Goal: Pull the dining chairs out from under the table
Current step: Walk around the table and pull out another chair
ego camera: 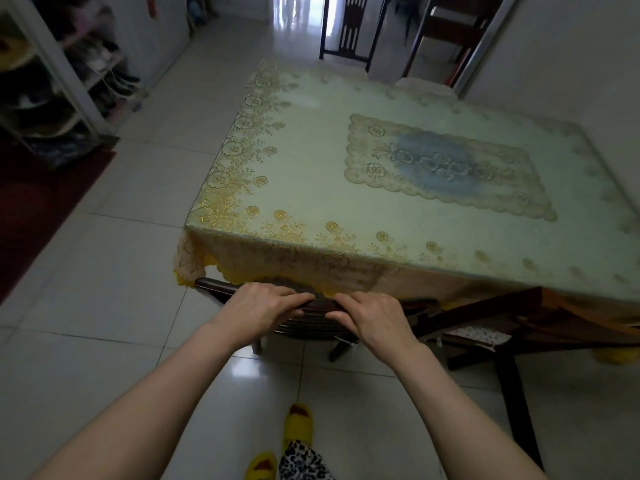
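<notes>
A dark wooden dining chair stands pushed in at the near end of the table, which wears a pale cloth with gold flowers. Only the chair's top rail and back show below the cloth's yellow hem. My left hand and my right hand sit side by side on the top rail, fingers curled over it. A second dark chair with a patterned seat pad is tucked under the table's right side. A third chair stands apart beyond the far end.
White tiled floor lies to the left and behind me. A shoe rack lines the left wall, with a dark red mat before it. The white wall runs along the table's right side. My yellow slippers are below.
</notes>
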